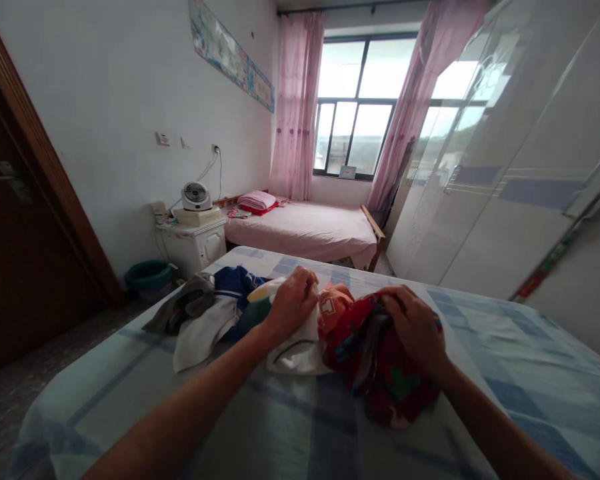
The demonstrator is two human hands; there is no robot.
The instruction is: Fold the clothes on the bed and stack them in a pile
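A heap of clothes lies across the checked bedsheet [520, 347] in front of me. My left hand [294, 300] is closed, fingers curled at the upper edge of a white garment [300, 350]; its fingertips are partly hidden. My right hand [416, 327] grips a red patterned garment [405, 393] with a green figure on it, fingers bent over its top. Between the hands sits an orange piece of clothing [334, 307] with a white print. Left of my left hand are a blue garment with white stripes [235, 283], a pale grey-white cloth [203, 333] and a dark grey garment [183, 303].
Beyond this bed stands another bed with a pink sheet [305, 230], folded pink bedding [257, 200] on it. A white nightstand [200, 247] holds a small fan [196, 195]. A teal bin [149, 275] is at left, glossy wardrobe doors [480, 220] at right.
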